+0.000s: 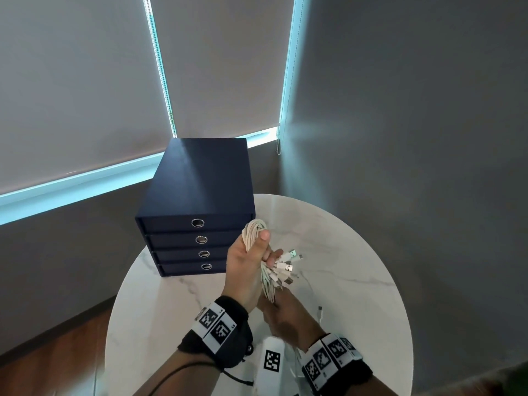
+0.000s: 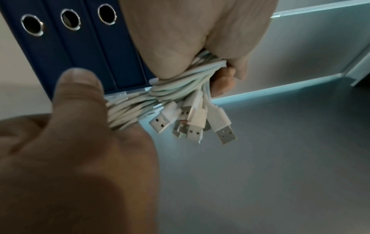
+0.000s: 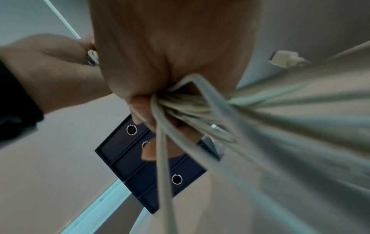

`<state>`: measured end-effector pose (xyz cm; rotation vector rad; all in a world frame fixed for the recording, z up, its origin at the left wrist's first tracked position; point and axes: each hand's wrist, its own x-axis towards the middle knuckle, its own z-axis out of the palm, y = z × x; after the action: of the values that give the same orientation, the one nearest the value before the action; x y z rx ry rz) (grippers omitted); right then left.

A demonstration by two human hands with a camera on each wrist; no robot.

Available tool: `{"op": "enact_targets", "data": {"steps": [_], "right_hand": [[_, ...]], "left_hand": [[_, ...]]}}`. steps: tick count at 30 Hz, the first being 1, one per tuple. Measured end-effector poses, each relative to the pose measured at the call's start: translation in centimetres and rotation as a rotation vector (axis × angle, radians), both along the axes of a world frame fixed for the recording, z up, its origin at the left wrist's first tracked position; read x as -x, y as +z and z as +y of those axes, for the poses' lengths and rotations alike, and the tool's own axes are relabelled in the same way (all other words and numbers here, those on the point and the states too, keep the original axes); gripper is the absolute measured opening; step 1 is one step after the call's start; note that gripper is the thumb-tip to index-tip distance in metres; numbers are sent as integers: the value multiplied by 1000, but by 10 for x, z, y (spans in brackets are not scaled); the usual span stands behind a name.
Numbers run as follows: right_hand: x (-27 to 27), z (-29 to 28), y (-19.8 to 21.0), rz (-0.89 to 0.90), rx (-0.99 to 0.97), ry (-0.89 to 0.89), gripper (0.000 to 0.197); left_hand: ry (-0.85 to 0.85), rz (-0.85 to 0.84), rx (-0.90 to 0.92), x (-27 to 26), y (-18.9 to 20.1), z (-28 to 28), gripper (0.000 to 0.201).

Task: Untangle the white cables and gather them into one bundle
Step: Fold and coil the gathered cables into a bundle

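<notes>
Cables [image 1: 268,277], white and thin, are held up above the round marble worktop [image 1: 357,281], gathered into one thick hank between both hands. Starting at the left, a dark blue drawer box [image 1: 197,207] stands on the far left part of the worktop. Just to its right, the left hand [image 1: 245,267] is clenched around the upper part of the hank, thumb on top, with a folded loop of cable poking out above the fist. The plugs [image 1: 285,267] fan out to the right of that fist, loose and uneven. Nearer and lower, the right hand [image 1: 285,315] grasps the lower run of the same hank.

These look light, soft and limp, with smooth sheaths that would likely slide past each other if the hold slackens. One stray cable [image 1: 320,312] lies on the worktop to the right, apart from the hank. The best hold is probably mid-hank, around all strands together, not at the plugs, which are stiff and would let single strands pull free.
</notes>
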<state>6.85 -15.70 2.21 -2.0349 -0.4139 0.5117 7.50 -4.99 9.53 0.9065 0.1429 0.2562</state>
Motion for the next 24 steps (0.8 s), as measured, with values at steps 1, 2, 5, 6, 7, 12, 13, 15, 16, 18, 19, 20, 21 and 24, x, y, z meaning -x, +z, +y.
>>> {"op": "enact_targets", "data": {"steps": [1,2,5,6,7,12,13,15,16,18,19,20,21,24], "right_hand": [[0,2,-3,46,-4,-18,28],[1,3,-3,90,-25,-31,27],[3,4,-1,185,-69,-18,26],[5,3,3,202,-64,0,27],[6,2,3,207,-59,14,28],[17,-1,5,200,-98,122,16],[18,-2,7,190,-66,124,14],[18,-2,11,203,-7,104,13],[17,-3,12,221,3,95,12],[16,-3,11,246,4,79,14],[15,-3,11,247,5,67,16],[15,-4,11,241,4,57,18],[15,-4,10,231,1,54,18],[17,-3,8,138,55,96,16]], "left_hand": [[25,-2,-46,0,-1,1,28],[52,-3,-99,1,-3,1,31],[120,-5,-211,5,-7,1,31],[133,-5,-230,5,-8,1,29],[140,-3,-244,4,-10,2,27],[147,27,-311,-1,-23,8,36],[143,46,-339,0,-26,8,34],[122,78,-375,3,-29,6,28],[114,82,-388,4,-31,5,28],[122,87,-406,4,-32,4,30],[134,92,-402,3,-32,4,30],[145,96,-388,2,-32,4,30],[155,99,-367,1,-31,4,29],[178,98,-336,-2,-31,4,28]]}}
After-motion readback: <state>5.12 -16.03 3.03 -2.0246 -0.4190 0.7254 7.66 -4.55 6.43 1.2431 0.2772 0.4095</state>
